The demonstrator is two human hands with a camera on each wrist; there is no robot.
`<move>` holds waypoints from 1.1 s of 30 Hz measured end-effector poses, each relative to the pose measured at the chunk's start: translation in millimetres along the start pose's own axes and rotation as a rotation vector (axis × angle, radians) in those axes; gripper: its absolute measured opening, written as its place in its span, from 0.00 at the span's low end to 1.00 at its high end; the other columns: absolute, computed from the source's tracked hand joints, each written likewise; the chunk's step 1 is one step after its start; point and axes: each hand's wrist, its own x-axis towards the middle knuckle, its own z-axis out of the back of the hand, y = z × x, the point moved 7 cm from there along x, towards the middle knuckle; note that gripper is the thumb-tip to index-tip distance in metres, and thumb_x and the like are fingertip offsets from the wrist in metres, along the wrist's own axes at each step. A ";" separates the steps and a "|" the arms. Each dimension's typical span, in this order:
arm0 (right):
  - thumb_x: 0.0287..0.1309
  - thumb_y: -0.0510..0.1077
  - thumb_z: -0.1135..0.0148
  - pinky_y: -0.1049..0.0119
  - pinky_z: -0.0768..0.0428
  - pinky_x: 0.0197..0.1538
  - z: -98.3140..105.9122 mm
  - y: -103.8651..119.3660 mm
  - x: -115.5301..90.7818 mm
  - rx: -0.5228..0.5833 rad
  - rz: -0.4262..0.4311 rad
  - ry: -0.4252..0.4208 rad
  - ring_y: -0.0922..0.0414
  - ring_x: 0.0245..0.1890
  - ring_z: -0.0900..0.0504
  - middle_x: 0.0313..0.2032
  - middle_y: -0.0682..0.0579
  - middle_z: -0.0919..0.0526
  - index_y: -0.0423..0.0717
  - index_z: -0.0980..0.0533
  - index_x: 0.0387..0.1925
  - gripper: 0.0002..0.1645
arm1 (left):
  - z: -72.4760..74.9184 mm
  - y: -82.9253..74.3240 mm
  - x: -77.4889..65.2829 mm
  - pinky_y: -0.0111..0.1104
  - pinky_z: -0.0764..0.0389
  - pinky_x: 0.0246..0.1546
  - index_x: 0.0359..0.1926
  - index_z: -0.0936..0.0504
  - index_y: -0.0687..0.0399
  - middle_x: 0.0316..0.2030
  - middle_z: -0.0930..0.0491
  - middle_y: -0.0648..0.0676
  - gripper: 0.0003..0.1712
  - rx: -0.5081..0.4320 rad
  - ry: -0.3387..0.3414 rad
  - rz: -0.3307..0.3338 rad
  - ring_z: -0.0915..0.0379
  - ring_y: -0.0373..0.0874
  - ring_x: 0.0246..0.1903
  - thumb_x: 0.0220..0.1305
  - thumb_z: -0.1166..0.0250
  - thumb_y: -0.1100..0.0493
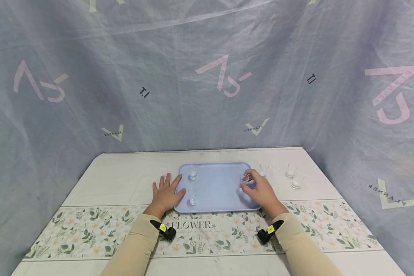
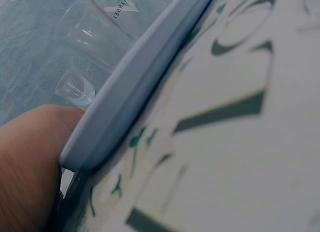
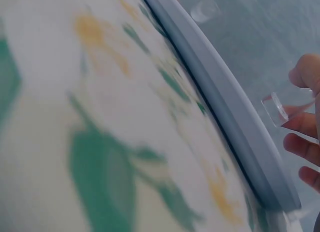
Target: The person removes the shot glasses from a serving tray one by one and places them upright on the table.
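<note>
Clock directions are taken from the middle of the tray, with twelve at the far side. Nearest, at seven o'clock, the word "FLOWER" can be read on the printed tablecloth (image 1: 191,225); the thin line below it is too small to be made out. Above this lies the pale blue tray (image 1: 216,184). At nine o'clock the left hand (image 1: 165,193) is laid with the fingers spread, the thumb at the tray's edge. At about two o'clock a clear cup (image 1: 243,177) is pinched between thumb and fingers of the right hand (image 1: 262,190), over the tray — whether its base touches cannot be told. The cup is judged light, stiff, rather slippery and perhaps fragile; it is best taken by the side wall, below the rim, with small force. Two similar cups (image 1: 193,198) are placed on the tray, at eight and ten o'clock. Outside it, between two and three o'clock, three more cups (image 1: 290,172) are seen. Farthest, on the grey curtain (image 1: 179,76), "PLANNER" is printed — reversed here — with the letters T and I.
</note>
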 end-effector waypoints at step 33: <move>0.64 0.48 0.36 0.42 0.22 0.48 49.9 -57.5 -25.1 -0.148 -0.301 -0.044 0.41 0.46 0.16 0.44 0.39 0.17 0.45 0.29 0.56 0.22 | 2.1 -0.1 -0.6 0.66 0.71 0.70 0.81 0.47 0.44 0.79 0.60 0.67 0.42 -0.004 0.011 0.013 0.71 0.67 0.78 0.73 0.49 0.37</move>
